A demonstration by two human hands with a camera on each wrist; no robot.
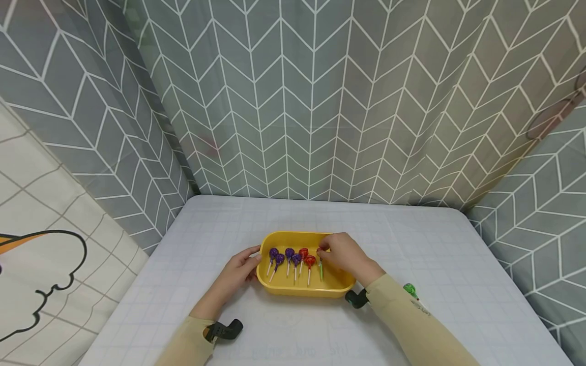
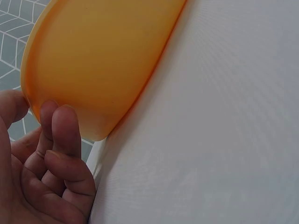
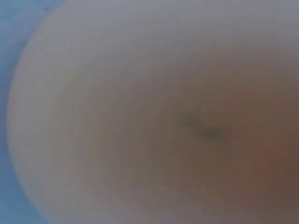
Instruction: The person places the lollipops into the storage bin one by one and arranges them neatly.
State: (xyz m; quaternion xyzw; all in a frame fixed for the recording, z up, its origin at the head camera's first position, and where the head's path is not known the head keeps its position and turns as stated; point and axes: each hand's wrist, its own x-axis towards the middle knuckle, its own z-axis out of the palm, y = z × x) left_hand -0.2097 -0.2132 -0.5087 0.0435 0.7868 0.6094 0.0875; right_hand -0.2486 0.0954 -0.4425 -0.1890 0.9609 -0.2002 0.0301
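In the head view a yellow plastic tray stands on the table with several lollipops in it. Purple-wrapped lollipops lie toward its left, red-wrapped lollipops nearer the middle. My left hand grips the tray's left end; the left wrist view shows thumb and fingertips against the tray wall. Over the tray's right part, my right hand pinches the head of a lollipop with a green stick; the fingers partly hide that head. The right wrist view is too blurred to read.
A green-wrapped lollipop lies on the white table right of the tray, partly behind my right sleeve. Grey patterned curtains hang at the table's back and sides.
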